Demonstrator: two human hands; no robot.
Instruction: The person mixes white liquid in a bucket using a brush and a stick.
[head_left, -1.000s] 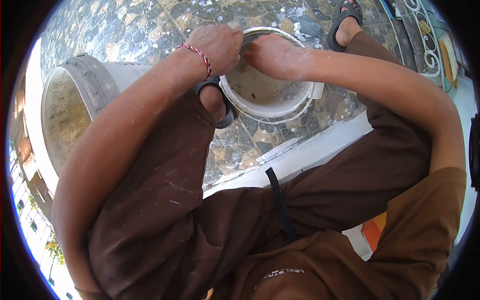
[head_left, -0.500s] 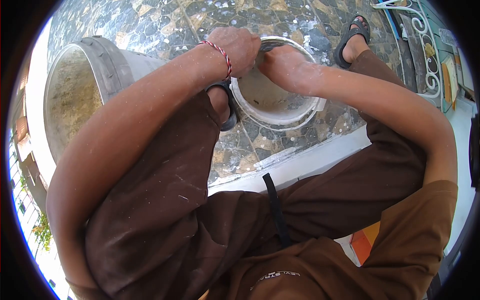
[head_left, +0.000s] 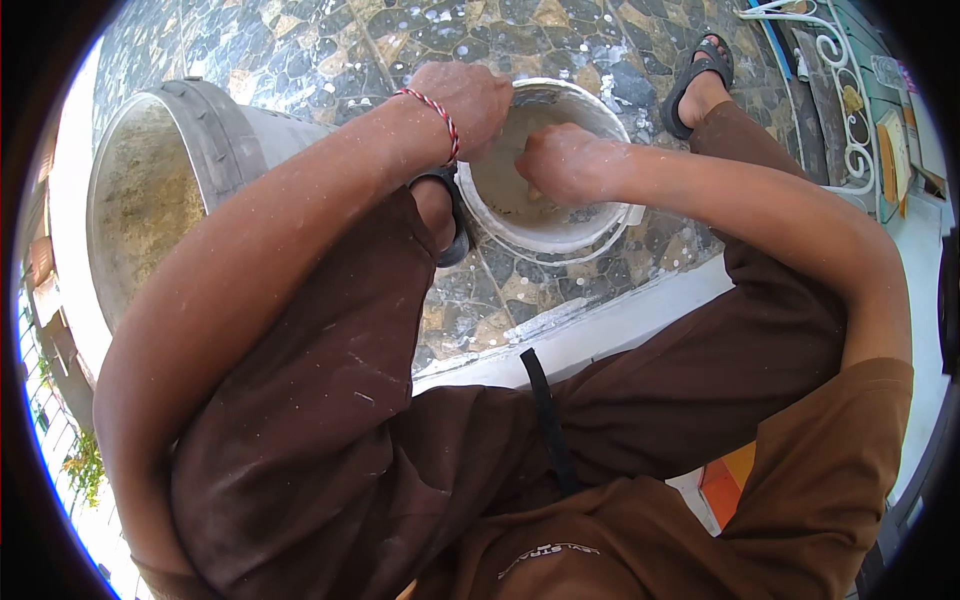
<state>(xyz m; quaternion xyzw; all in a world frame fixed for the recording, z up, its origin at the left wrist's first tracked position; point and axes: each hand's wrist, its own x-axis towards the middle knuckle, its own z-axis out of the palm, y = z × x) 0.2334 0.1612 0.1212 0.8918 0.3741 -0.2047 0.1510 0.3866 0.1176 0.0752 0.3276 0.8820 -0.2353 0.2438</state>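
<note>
A white bucket (head_left: pixel 545 245) with pale, murky liquid inside stands on the floor between my feet. My left hand (head_left: pixel 470 105), with a red-and-white cord at the wrist, is curled closed over the bucket's left rim. Inside the bucket's opening is my right hand (head_left: pixel 575 165), its fingers closed. A small pale tip shows below those fingers, but I cannot make out what it belongs to. Whitish dust or splashes mark both hands.
On the left, a larger grey bucket (head_left: pixel 215 130) lies on its side, its mouth toward me. Stone-patterned tiles (head_left: pixel 330 45) carry white splatters. At the right stands a white scrolled metal frame (head_left: pixel 855 100). A white ledge (head_left: pixel 480 365) runs in front of me.
My right hand has moved from near the far left rim toward the bucket's middle and slightly nearer me. The left hand stays at the rim.
</note>
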